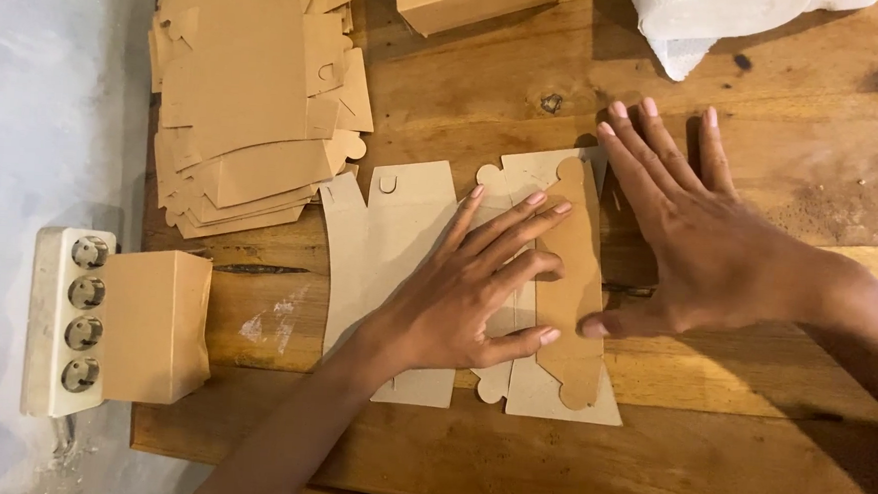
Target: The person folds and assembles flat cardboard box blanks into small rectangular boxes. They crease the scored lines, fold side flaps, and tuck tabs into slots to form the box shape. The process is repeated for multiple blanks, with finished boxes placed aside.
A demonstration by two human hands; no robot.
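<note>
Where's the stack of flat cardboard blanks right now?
In the head view, the stack of flat cardboard blanks lies at the upper left of the wooden table, above the folded box and left of the left hand.

My work surface (748, 464) is brown wooden planking with visible knots, grain and scuffs. Grey concrete floor (26, 105) lies along its left edge. Light falls evenly, casting soft shadows.

A stack of flat brown die-cut cardboard blanks (252, 97) lies at the wooden bench's (748, 464) far left corner. A folded brown cardboard box (155, 324) sits beside a white four-socket power strip (67, 320). Another brown box (472, 0) and crumpled white paper towel (711, 21) lie at the far edge.
</note>
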